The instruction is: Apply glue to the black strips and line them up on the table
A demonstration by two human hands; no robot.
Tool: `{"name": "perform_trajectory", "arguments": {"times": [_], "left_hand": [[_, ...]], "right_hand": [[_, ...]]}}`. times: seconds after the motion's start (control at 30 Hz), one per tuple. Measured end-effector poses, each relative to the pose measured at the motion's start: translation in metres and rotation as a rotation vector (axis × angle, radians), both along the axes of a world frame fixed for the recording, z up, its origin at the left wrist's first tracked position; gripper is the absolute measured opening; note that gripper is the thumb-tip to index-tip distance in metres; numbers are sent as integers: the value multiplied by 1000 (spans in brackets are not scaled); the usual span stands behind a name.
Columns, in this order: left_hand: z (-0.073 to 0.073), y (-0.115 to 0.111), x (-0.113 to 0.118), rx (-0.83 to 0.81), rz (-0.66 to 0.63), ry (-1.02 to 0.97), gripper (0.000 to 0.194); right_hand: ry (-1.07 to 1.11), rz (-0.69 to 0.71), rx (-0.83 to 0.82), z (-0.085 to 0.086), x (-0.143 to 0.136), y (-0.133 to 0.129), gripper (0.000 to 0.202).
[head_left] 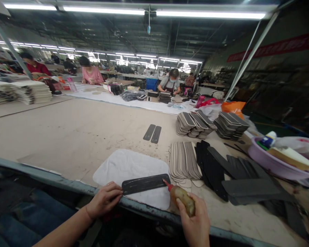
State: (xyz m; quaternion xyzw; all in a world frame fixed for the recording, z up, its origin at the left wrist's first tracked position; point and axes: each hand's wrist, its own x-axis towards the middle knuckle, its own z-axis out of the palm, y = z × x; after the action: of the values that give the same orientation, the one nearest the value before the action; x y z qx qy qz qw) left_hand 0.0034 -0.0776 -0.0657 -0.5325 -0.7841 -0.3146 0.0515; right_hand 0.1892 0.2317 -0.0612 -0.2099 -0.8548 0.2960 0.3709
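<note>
A long black strip with rounded ends lies on a white cloth at the table's front edge. Its left end is pinched between the fingers of my left hand. My right hand is wrapped round a yellowish-brown glue bottle, whose red nozzle points up and left at the strip's right end. A thin shiny line runs along the strip's borders. Two smaller dark strips lie side by side farther back on the table.
Right of the cloth lie a row of pale-edged pieces, black strips and a purple basin. Stacked pieces stand behind them. More stacks are at the far left. Several people work at tables beyond.
</note>
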Motion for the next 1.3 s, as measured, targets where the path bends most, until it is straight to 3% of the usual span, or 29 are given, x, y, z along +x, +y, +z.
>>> {"name": "perform_trajectory", "arguments": {"times": [0.27, 0.43, 0.5, 0.57, 0.77, 0.87, 1.1, 1.3], "left_hand": [[-5, -3, -4, -1, -10, -11, 23], [-2, -2, 0, -11, 28, -16, 19], [-1, -2, 1, -15, 36, -27, 18], [-1, -2, 2, -9, 46, -33, 18], [-3, -2, 2, 1, 72, -35, 17], [-2, -3, 2, -8, 65, -37, 17], [3, -1, 1, -8, 42, -35, 18], [-1, -1, 0, -19, 49, -41, 18]], "right_hand": [[-1, 124, 25, 3, 1, -16, 30], [125, -90, 223, 25, 0, -8, 40], [161, -207, 206, 34, 1, -3, 44], [179, -227, 132, 40, 1, -3, 44], [91, 212, -57, 30, -19, -47, 33], [46, 343, -79, 21, -34, -70, 28], [-43, 395, -125, 14, -49, -92, 28], [-70, 411, -205, 15, -39, -96, 24]]}}
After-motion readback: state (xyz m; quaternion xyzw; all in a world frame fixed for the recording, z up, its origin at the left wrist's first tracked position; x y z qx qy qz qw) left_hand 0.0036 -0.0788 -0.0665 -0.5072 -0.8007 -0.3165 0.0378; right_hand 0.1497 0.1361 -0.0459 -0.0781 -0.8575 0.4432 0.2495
